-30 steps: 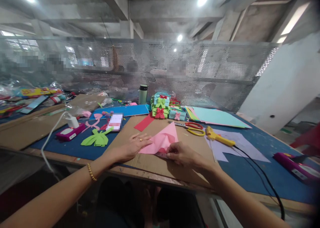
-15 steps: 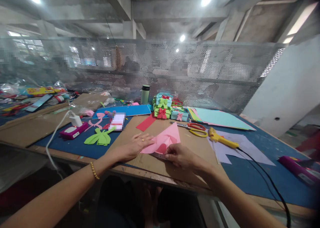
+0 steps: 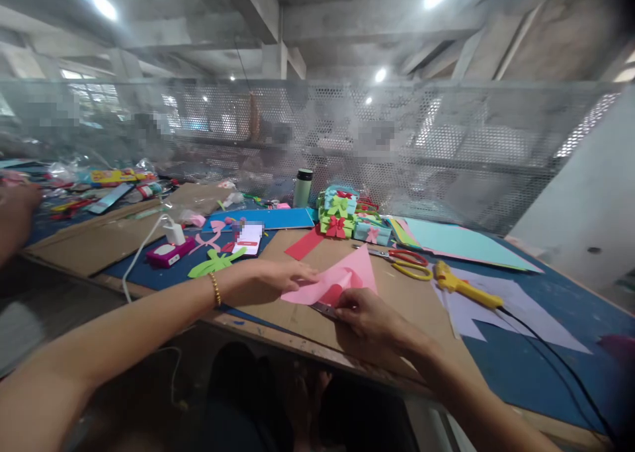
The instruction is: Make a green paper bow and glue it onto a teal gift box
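A pink paper sheet (image 3: 342,273), folded to a point, lies on a brown cardboard mat (image 3: 397,300). My left hand (image 3: 270,280) rests flat on the sheet's left edge, fingers stretched out, a gold bracelet on the wrist. My right hand (image 3: 370,316) pinches the near edge of the pink sheet, lifting a fold so a darker pink underside shows.
Red and yellow scissors (image 3: 407,263) and a yellow glue gun (image 3: 464,286) with a black cord lie to the right. Small bowed paper boxes (image 3: 342,217), a green bottle (image 3: 302,187), coloured sheets (image 3: 456,240), green cutouts (image 3: 213,263) and a pink device (image 3: 169,253) crowd the table. Another person's hand (image 3: 12,217) shows far left.
The camera has swung left, so everything sits further right in view. My right hand has raised the pink fold a little more. Another person's hand has come into view at the left.
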### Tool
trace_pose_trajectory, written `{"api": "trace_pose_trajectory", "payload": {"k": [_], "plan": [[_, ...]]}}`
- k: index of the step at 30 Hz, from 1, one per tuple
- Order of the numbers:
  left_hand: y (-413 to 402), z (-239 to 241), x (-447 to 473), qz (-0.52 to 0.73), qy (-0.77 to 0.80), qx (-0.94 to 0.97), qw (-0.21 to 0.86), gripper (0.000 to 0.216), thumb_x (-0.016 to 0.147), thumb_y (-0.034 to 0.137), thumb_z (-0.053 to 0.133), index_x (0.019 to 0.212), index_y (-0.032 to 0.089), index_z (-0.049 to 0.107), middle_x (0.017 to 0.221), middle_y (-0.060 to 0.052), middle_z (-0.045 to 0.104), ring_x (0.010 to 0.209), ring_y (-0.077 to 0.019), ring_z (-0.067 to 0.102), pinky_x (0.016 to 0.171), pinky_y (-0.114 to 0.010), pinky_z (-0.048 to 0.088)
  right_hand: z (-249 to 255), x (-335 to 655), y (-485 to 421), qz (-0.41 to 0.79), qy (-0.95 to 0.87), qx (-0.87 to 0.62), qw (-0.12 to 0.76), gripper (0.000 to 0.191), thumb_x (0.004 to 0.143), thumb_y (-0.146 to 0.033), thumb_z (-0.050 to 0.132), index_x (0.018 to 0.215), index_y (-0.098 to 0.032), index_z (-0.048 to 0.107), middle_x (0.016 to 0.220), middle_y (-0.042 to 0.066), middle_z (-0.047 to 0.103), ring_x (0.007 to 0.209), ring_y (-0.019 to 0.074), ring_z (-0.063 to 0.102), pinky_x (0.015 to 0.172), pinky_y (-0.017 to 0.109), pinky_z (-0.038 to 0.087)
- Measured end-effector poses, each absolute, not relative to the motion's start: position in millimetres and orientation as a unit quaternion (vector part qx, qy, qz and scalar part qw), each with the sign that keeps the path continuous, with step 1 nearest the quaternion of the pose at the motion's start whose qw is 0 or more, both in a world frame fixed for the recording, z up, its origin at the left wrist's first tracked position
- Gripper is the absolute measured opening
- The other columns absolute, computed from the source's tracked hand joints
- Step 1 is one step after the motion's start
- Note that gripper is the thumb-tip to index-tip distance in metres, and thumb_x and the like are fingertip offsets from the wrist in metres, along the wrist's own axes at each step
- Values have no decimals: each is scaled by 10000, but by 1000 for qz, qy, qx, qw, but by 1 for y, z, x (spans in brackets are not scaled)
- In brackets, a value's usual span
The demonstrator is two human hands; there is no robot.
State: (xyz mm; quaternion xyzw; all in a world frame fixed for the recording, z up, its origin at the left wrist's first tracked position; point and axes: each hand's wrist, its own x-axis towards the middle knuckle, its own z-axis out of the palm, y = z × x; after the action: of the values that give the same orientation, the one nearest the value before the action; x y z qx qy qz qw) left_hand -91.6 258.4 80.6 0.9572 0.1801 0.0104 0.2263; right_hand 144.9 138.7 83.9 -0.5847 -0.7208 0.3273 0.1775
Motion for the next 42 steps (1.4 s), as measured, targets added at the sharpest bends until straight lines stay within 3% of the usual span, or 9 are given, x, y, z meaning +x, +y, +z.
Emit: {"api": "trace_pose_trajectory", "payload": {"k": [2, 5, 9, 16, 20, 27, 32, 36, 42], "plan": [[266, 86, -90, -14, 171, 967, 189, 581, 873, 227, 568, 1446, 287, 494, 1558, -62, 405, 1424, -285, 374, 1163, -432, 263, 84, 146, 138, 312, -733, -576, 182, 278, 843, -415, 615, 739, -160, 572, 660, -7, 562, 583, 118, 472, 509, 234, 320], [270, 89, -91, -41, 177, 970, 161, 586, 886, 269, 565, 1462, 298, 464, 1597, -48, 333, 1465, -300, 294, 1169, -476, 219, 85, 144, 137, 346, -713, -582, 184, 274, 849, -414, 598, 735, -172, 537, 592, -28, 522, 537, 111, 457, 488, 232, 309], [268, 82, -98, -33, 159, 971, 177, 564, 962, 352, 458, 1517, 309, 364, 1638, -16, 223, 1509, -254, 173, 1190, -416, 190, 88, 139, 139, 386, -686, -592, 176, 301, 844, -427, 609, 697, -193, 490, 508, -65, 450, 458, 92, 397, 462, 233, 289], [275, 69, -102, -43, 169, 969, 173, 532, 991, 302, 386, 1514, 384, 335, 1648, -15, 182, 1502, -260, 206, 1177, -478, 211, 90, 141, 141, 331, -733, -573, 155, 320, 869, -398, 597, 663, -167, 518, 590, -35, 488, 536, 93, 403, 486, 230, 294], [272, 71, -102, -31, 189, 965, 178, 495, 1001, 330, 365, 1485, 434, 370, 1639, 17, 216, 1493, -263, 234, 1175, -499, 214, 90, 140, 140, 372, -707, -580, 160, 290, 895, -384, 586, 708, -184, 490, 530, -59, 465, 476, 84, 403, 444, 214, 289], [269, 72, -103, -24, 161, 974, 158, 582, 952, 359, 492, 1514, 378, 340, 1639, -58, 206, 1495, -307, 214, 1175, -528, 184, 84, 131, 149, 420, -691, -563, 170, 174, 920, -284, 535, 775, -194, 502, 447, -81, 450, 366, 82, 377, 367, 193, 269], [272, 68, -103, -32, 175, 971, 160, 532, 983, 287, 404, 1505, 379, 358, 1645, -39, 196, 1501, -281, 200, 1180, -516, 179, 82, 133, 150, 417, -697, -558, 170, 194, 894, -231, 560, 718, -197, 487, 423, -83, 436, 357, 77, 376, 359, 182, 260], [270, 70, -102, -39, 191, 968, 160, 505, 1007, 330, 343, 1505, 405, 343, 1651, -7, 181, 1509, -261, 174, 1189, -506, 147, 84, 131, 147, 421, -694, -560, 166, 190, 897, -242, 545, 719, -189, 503, 442, -76, 458, 354, 73, 379, 363, 186, 268], [267, 74, -102, -39, 195, 968, 150, 531, 988, 363, 402, 1513, 404, 327, 1650, -14, 182, 1507, -291, 174, 1177, -505, 181, 89, 126, 144, 415, -706, -540, 192, 192, 861, -273, 605, 713, -167, 544, 470, -67, 461, 427, 71, 394, 408, 183, 261]]}}
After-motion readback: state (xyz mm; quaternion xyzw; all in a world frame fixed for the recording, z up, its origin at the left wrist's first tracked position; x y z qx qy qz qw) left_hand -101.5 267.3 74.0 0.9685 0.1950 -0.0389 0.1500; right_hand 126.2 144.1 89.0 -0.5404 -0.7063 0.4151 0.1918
